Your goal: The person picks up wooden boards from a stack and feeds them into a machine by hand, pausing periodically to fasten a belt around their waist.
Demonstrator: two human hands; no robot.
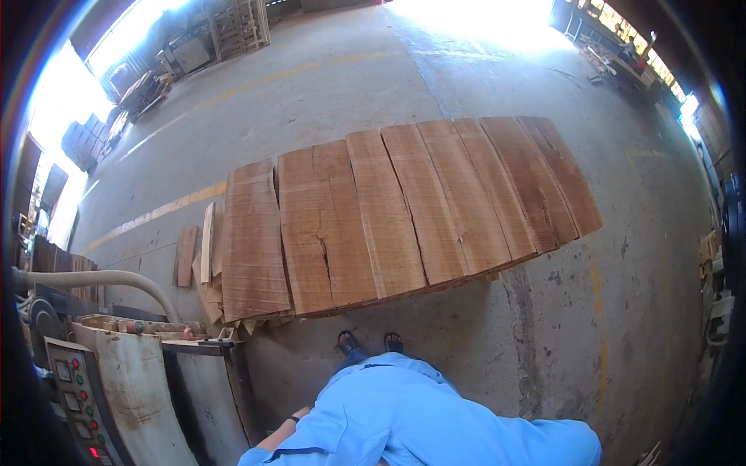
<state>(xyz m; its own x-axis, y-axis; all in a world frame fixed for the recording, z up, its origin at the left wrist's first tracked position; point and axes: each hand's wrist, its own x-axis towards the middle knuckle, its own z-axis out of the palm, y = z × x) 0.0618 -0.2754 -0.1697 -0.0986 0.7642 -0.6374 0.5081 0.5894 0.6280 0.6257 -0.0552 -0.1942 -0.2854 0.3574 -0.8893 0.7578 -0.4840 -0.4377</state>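
About eight broad brown boards (404, 213) lie side by side across the middle of the frame, their seams running up and down; some dark lines may be cracks, so the count is uncertain. One long split shows in the second board from the left. The person stands below their near edge, two sandalled feet (347, 340) apart, in one blue shirt (435, 419). One left hand (304, 411) shows only in part at lower centre-left, above a single dark wristband (294, 419); the shirt covers its fingers, so I cannot tell whether they are apart, together or clamped on anything. The right hand is out of sight, its fingers likewise impossible to judge. Nearest the left hand, at lower left, stands one pale, stained machine (132, 388) with one control panel (76, 404) and one thick hose (101, 277) arching above. Left of the boards lie at least two loose strips, one reddish-brown (185, 256) and one pale (207, 245).
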